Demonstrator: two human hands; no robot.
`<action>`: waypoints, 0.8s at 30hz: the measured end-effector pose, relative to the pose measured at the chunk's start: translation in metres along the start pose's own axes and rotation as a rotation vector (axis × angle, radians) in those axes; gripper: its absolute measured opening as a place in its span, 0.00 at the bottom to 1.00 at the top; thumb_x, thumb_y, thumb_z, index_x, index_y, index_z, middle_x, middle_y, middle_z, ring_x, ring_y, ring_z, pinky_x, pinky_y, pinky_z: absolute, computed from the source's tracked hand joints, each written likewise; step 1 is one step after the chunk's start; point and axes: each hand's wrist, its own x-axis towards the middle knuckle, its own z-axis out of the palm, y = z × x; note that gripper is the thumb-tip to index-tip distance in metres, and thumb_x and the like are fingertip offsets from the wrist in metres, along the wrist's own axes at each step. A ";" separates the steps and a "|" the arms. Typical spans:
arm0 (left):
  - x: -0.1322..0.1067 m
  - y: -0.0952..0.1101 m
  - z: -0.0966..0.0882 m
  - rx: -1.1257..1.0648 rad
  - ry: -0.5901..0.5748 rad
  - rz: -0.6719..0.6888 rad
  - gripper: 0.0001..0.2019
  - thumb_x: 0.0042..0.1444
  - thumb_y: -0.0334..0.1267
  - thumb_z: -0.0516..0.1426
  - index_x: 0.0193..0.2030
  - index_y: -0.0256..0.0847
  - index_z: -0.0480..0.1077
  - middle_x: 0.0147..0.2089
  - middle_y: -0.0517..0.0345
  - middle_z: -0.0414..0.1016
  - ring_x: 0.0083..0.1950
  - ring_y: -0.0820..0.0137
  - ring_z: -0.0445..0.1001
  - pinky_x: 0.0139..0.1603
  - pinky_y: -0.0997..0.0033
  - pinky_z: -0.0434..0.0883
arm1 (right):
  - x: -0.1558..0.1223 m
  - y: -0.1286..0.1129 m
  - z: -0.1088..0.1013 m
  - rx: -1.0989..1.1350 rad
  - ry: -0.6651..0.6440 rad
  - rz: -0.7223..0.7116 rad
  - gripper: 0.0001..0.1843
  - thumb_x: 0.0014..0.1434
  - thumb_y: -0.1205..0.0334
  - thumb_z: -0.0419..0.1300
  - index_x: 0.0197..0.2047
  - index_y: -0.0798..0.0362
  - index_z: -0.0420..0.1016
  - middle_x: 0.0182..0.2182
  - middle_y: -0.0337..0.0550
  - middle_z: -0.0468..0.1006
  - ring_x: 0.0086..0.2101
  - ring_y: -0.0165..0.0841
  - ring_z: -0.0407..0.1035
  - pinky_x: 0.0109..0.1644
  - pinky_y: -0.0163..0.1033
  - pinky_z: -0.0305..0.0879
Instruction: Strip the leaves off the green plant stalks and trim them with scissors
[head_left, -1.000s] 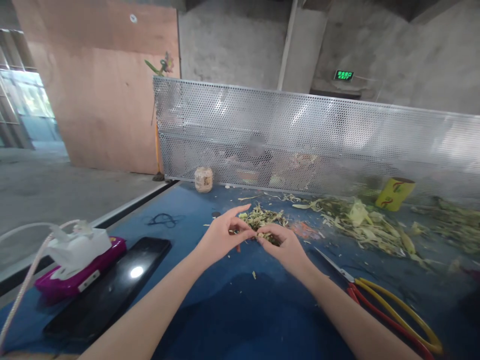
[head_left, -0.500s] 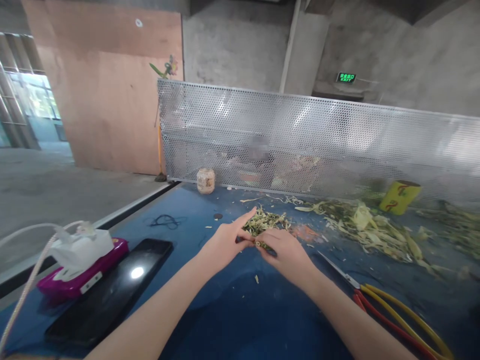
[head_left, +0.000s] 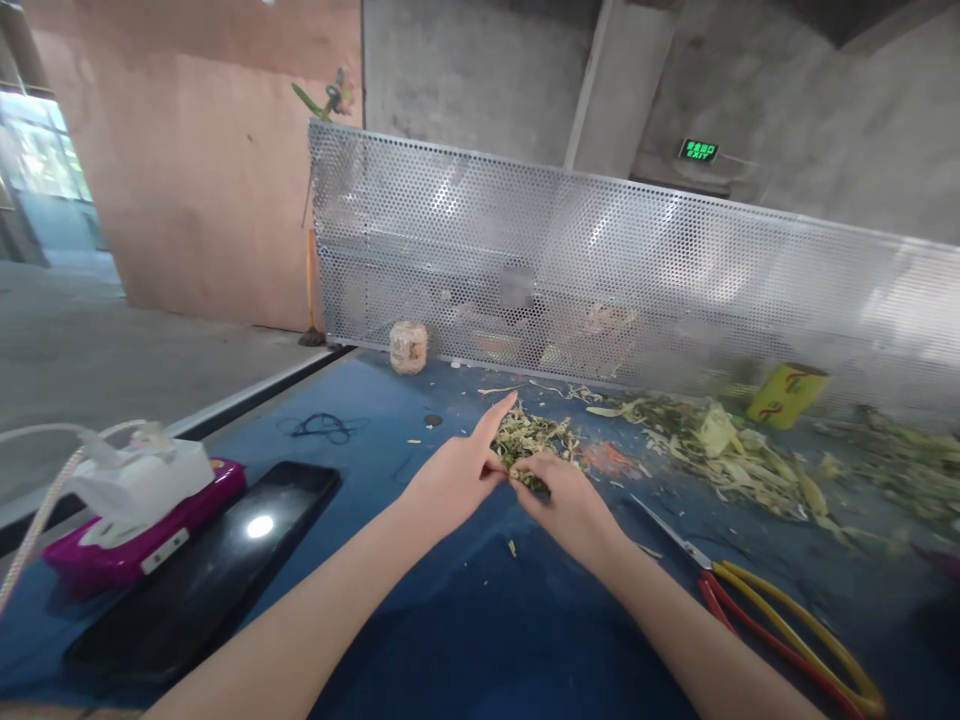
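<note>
My left hand (head_left: 450,478) stretches its index finger up along a pile of dried greenish plant pieces (head_left: 534,436). Its thumb and other fingers are closed in a pinch, and whatever sits between them is too small to name. Fingertip to fingertip with it, my right hand (head_left: 562,500) curls round some of the plant pieces at the near side of the pile. To the right of that hand lie scissors (head_left: 697,558) with one red and one yellow handle, their blades pointing toward the pile.
A black phone (head_left: 214,565) and a magenta power strip (head_left: 97,550) with white plugs lie left. A jar (head_left: 408,348) stands before the perforated metal screen (head_left: 465,240). Plant strips (head_left: 720,450), a yellow roll (head_left: 787,394) and dark cord (head_left: 322,427) lie on the blue table (head_left: 465,630).
The view has shifted slightly. My hands stay together at the pile; the right fingers have drawn in closer, and the green piece seen between them before is now mostly hidden.
</note>
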 end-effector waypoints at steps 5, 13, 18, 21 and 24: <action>0.002 -0.009 -0.015 -0.080 0.237 -0.030 0.36 0.46 0.30 0.53 0.62 0.43 0.43 0.28 0.59 0.77 0.30 0.70 0.73 0.35 0.71 0.68 | 0.001 0.016 0.010 0.075 0.218 0.059 0.24 0.51 0.55 0.57 0.51 0.52 0.61 0.42 0.47 0.71 0.42 0.38 0.66 0.46 0.43 0.62; 0.004 -0.032 -0.028 -0.023 0.573 -0.047 0.30 0.47 0.29 0.54 0.58 0.40 0.49 0.29 0.58 0.76 0.28 0.72 0.71 0.34 0.72 0.68 | -0.003 0.003 0.011 -0.137 0.114 -0.025 0.14 0.52 0.62 0.57 0.43 0.50 0.68 0.39 0.43 0.74 0.43 0.38 0.64 0.49 0.47 0.52; 0.004 -0.043 -0.030 -0.021 0.606 -0.046 0.30 0.47 0.28 0.53 0.58 0.39 0.48 0.28 0.59 0.75 0.29 0.71 0.72 0.34 0.71 0.67 | 0.013 -0.027 0.020 -0.110 -0.174 -0.031 0.10 0.53 0.67 0.55 0.40 0.48 0.70 0.36 0.40 0.75 0.41 0.34 0.66 0.48 0.44 0.50; 0.002 -0.047 -0.033 -0.037 0.632 -0.072 0.30 0.48 0.28 0.53 0.58 0.39 0.48 0.28 0.59 0.75 0.29 0.72 0.72 0.34 0.72 0.67 | 0.027 -0.042 0.032 -0.218 -0.207 0.000 0.14 0.51 0.69 0.56 0.42 0.49 0.69 0.37 0.42 0.75 0.42 0.35 0.66 0.47 0.45 0.49; -0.001 -0.051 -0.035 -0.040 0.612 -0.077 0.29 0.49 0.28 0.51 0.59 0.39 0.46 0.30 0.58 0.74 0.31 0.72 0.72 0.36 0.71 0.67 | 0.036 -0.051 0.041 -0.420 -0.226 -0.040 0.17 0.52 0.70 0.54 0.47 0.53 0.66 0.36 0.48 0.75 0.41 0.38 0.66 0.47 0.47 0.49</action>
